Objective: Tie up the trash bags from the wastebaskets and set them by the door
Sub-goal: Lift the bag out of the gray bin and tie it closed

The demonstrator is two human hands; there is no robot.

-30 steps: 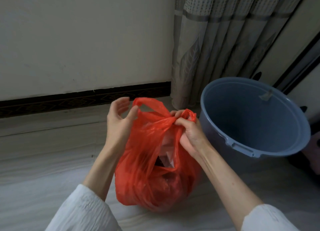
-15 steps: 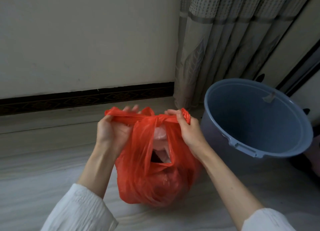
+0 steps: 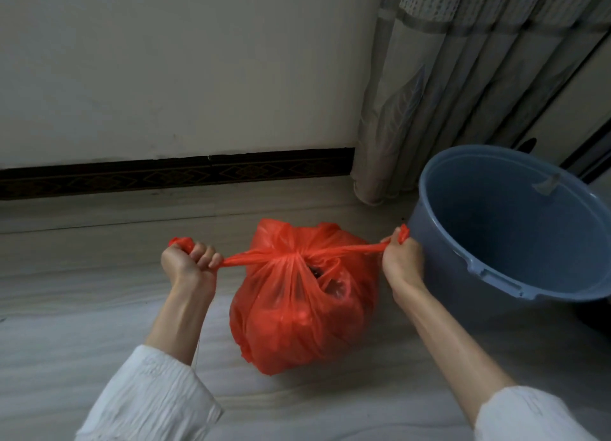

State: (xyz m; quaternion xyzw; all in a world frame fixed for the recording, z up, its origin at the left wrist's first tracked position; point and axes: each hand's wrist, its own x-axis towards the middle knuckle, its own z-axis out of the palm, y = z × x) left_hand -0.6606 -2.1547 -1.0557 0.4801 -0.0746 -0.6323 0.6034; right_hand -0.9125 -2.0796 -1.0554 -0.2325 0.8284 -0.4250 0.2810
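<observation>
A full red plastic trash bag (image 3: 297,315) sits on the pale floor in front of me. Its two handles are crossed over the top into a knot at the bag's mouth and stretched out sideways. My left hand (image 3: 188,262) is fisted around the left handle, a little left of the bag. My right hand (image 3: 401,258) grips the right handle, close to the blue wastebasket (image 3: 496,275). A small gap in the bag's mouth shows dark rubbish inside.
The round blue wastebasket stands at the right with nothing visible inside. A grey patterned curtain (image 3: 429,86) hangs behind it in the corner. A white wall with a dark skirting board (image 3: 165,176) runs along the back.
My hands have moved apart, pulling the two handles sideways, and the loose crossing has drawn tight into a knot. The bag's mouth has closed and the bag sits lower and rounder.
</observation>
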